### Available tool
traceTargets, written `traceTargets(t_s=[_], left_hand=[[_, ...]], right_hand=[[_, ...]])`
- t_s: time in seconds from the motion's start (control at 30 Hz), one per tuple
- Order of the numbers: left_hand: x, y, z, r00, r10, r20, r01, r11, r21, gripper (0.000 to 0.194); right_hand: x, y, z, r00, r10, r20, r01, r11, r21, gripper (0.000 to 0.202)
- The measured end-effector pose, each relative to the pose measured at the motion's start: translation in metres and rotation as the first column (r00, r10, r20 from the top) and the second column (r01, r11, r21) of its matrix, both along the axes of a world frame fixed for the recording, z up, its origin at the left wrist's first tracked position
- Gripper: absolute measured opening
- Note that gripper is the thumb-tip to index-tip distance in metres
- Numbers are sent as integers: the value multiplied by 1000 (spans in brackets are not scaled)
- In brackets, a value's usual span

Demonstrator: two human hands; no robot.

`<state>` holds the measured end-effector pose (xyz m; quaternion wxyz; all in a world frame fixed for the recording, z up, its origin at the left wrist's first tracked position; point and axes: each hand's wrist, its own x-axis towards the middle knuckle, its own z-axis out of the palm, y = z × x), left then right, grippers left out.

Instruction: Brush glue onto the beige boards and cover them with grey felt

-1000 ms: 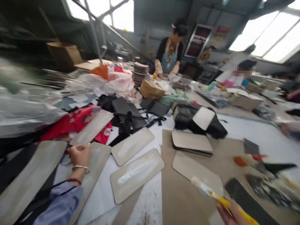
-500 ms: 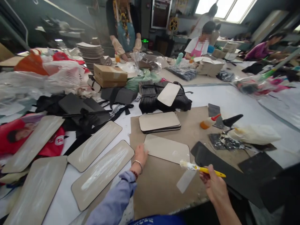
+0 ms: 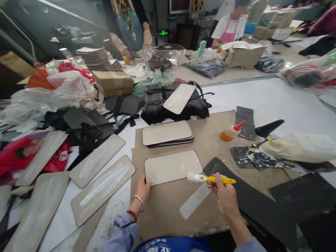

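A beige rounded panel (image 3: 168, 167) with a dark edge lies on the brown board (image 3: 168, 210), a small white smear near its right end. My left hand (image 3: 142, 190) is closed on its lower left corner, thumb on top. In my right hand (image 3: 227, 194) is a yellow-handled paintbrush (image 3: 223, 180), whose white-coated bristles are at the panel's lower right edge. Behind the panel sits a short stack of similar panels (image 3: 166, 133). A pale translucent strip (image 3: 195, 201) lies below the brush.
Panels streaked with white (image 3: 105, 189) lie at the left. To the right are a red-tipped bottle (image 3: 232, 131), a whitish plastic bottle (image 3: 299, 148) and dark sheets (image 3: 252, 199). A black bundle (image 3: 154, 105) stands behind the stack. Two people work across the table.
The panel has turned so its right end points farther away from me. My left hand stays at its left end, now at the near corner. The camera view has shifted.
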<state>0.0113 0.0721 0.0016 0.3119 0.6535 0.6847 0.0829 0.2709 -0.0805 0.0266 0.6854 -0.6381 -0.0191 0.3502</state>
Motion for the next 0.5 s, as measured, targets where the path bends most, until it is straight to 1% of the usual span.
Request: traceTargets(t_s=[0.03, 0.1, 0.17, 0.2, 0.3, 0.37, 0.43, 0.5], left_hand=[[-5, -15, -2, 999, 22, 50, -21, 1000, -17, 15], [-13, -42, -5, 984, 90, 157, -76, 993, -95, 9], [-18, -61, -6, 957, 175, 233, -129, 972, -198, 7], [-21, -67, -6, 944, 213, 252, -152, 959, -239, 8], [-27, -73, -6, 926, 275, 257, -198, 937, -289, 13], [-30, -70, -6, 929, 288, 233, -214, 930, -298, 16], [-32, -67, -6, 932, 291, 216, -215, 924, -317, 19], [-33, -65, -7, 934, 278, 225, -195, 923, -331, 20]], right_hand=[[-4, 9, -1, 999, 53, 3, -53, 999, 8, 45], [-17, 26, -3, 986, 166, -7, -166, 986, 25, 48], [-40, 44, -5, 959, 281, -24, -280, 959, 39, 50], [-53, 52, -6, 940, 339, -30, -337, 940, 49, 50], [-92, 72, -10, 877, 481, 5, -480, 874, 79, 49], [-106, 79, -16, 843, 531, 81, -535, 843, 46, 50], [-105, 81, -24, 832, 527, 173, -528, 848, -43, 50], [-89, 77, -29, 841, 478, 255, -453, 878, -152, 50]])
